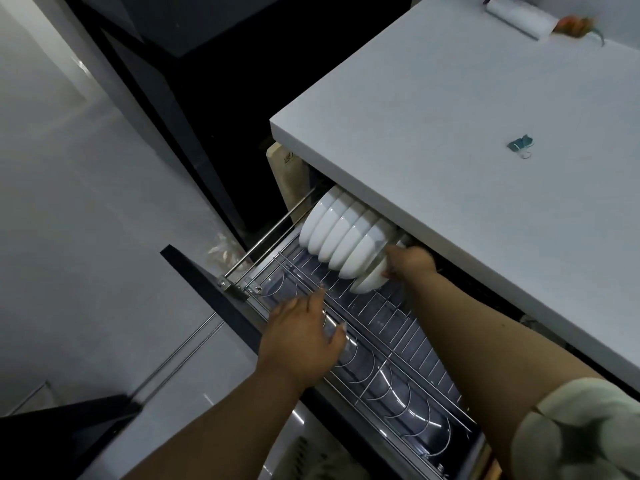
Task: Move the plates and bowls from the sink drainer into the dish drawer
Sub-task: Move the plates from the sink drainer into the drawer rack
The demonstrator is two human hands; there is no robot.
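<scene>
The dish drawer [408, 344] is pulled out below the counter, showing a wire rack with curved dividers. A row of several white bowls [341, 233] stands on edge in the rack's far half, partly under the counter edge. My right hand [410, 263] reaches into the drawer and grips the rim of the nearest white bowl [369, 282] at the end of that row. My left hand [304, 336] rests flat on the rack's front wire rail, fingers spread, holding nothing. The sink drainer is out of view.
A white countertop [467, 133] overhangs the drawer; a teal binder clip [521, 144] lies on it, and a white roll [519, 15] sits at its far edge. The drawer's dark front panel [207, 285] juts toward the grey floor [86, 220]. A wooden board [287, 171] leans beside the cabinet.
</scene>
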